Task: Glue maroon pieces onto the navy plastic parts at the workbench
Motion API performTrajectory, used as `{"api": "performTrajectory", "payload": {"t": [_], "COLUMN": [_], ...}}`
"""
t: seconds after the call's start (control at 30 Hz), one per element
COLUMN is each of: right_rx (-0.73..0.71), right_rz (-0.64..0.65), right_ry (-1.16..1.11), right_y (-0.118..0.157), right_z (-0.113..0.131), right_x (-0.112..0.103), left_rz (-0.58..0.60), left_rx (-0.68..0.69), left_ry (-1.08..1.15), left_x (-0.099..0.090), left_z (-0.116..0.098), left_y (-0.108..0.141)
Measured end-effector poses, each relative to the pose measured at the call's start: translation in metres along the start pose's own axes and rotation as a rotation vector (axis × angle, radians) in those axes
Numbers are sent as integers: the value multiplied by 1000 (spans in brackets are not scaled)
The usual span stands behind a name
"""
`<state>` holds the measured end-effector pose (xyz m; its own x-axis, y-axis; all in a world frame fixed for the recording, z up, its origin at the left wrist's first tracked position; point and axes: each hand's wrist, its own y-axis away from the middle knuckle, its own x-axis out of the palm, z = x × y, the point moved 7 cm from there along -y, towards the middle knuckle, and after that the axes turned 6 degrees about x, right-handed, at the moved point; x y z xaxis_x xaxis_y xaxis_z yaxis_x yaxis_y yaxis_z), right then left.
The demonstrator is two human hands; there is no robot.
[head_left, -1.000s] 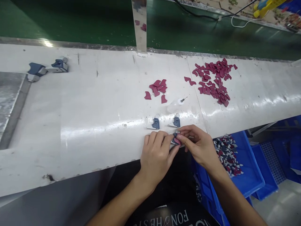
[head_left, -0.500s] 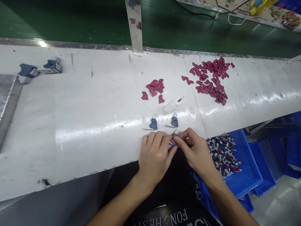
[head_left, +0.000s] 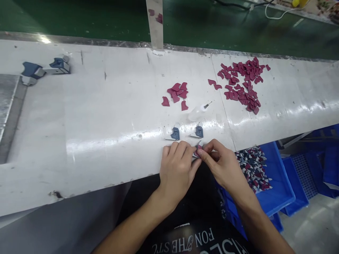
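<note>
My left hand (head_left: 177,165) and my right hand (head_left: 221,161) meet at the front edge of the table. Both are closed on one small plastic part (head_left: 199,147), maroon with grey and white, mostly covered by the fingers. My right thumb presses against its maroon face. Just beyond my hands lie two blue-and-white plastic parts, a left one (head_left: 175,133) and a right one (head_left: 198,132). Behind them a clear bottle with a needle tip (head_left: 199,112) rests on its side. Farther back is a small group of flat maroon pieces (head_left: 176,92).
A larger heap of maroon pieces (head_left: 249,72) is spread at the back right. Blue-and-white blocks (head_left: 33,70) sit at the far left beside a metal plate (head_left: 9,106). Below the edge on the right, a blue bin (head_left: 280,183) holds many small mixed parts.
The view has shifted slightly. The part in my fingers is turned a little, so more of its maroon face and pale tip shows. Both hands keep their hold.
</note>
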<state>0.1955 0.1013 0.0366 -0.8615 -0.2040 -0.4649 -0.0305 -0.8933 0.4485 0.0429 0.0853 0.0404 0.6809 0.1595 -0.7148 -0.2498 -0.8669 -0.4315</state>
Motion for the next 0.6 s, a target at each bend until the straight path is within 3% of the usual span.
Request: {"api": "performTrajectory", "payload": {"t": [0.2, 0.3, 0.4, 0.6], "right_rx": [54, 90, 28, -19], "right_rz": [38, 217, 373, 320], "right_ry": [-103, -193, -314, -535], "right_y": [0, 3, 9, 14], "right_z": [-3, -6, -4, -6], "right_x": [3, 18, 33, 41], "left_rz": [-10, -34, -32, -46], "left_rx": [-7, -22, -20, -1], "left_ry": [94, 261, 352, 387], "left_x": [-6, -14, -20, -25], "left_z": [1, 1, -3, -7], "left_y": [0, 1, 3, 10]}}
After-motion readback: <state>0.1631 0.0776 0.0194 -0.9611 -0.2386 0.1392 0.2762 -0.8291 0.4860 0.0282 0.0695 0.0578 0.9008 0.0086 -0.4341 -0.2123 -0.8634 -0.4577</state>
